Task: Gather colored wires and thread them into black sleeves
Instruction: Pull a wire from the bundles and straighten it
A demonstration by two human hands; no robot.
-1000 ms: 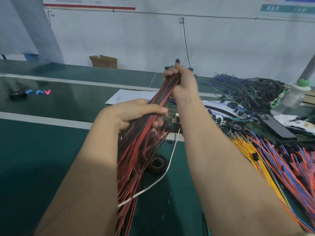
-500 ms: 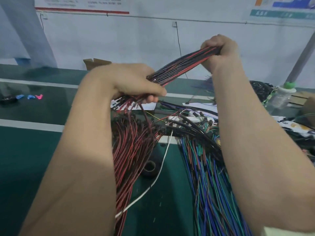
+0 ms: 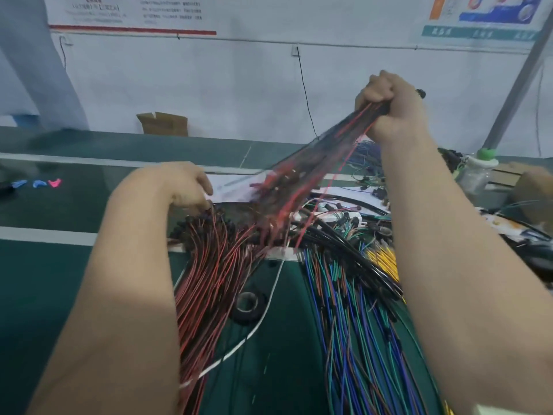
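Green table (image 3: pixel 59 295) bearing red-and-black wires (image 3: pixel 209 280) fanned at 7 o'clock and blue-and-green wires (image 3: pixel 353 324) at 5 o'clock. A blurred red-and-black bundle (image 3: pixel 314 163) slants toward 1 o'clock, its top clenched in the right hand (image 3: pixel 392 112). The left hand (image 3: pixel 176 187), at 10 o'clock, curls over the fan's upper ends; whether it grips cannot be told. Black tape roll (image 3: pixel 248 304) lies between the fans.

Both bare forearms reach forward from the near edge of the tabletop (image 3: pixel 54 295). The right hand (image 3: pixel 392 112) is raised high toward the far right side. It is closed in a fist with the knuckles up and grips the upper end of a blurred bundle of red and black wires (image 3: pixel 311 169). The left hand (image 3: pixel 179 184) sits lower, near the middle, its back upward and fingers bent downward. Whether it holds anything cannot be told.
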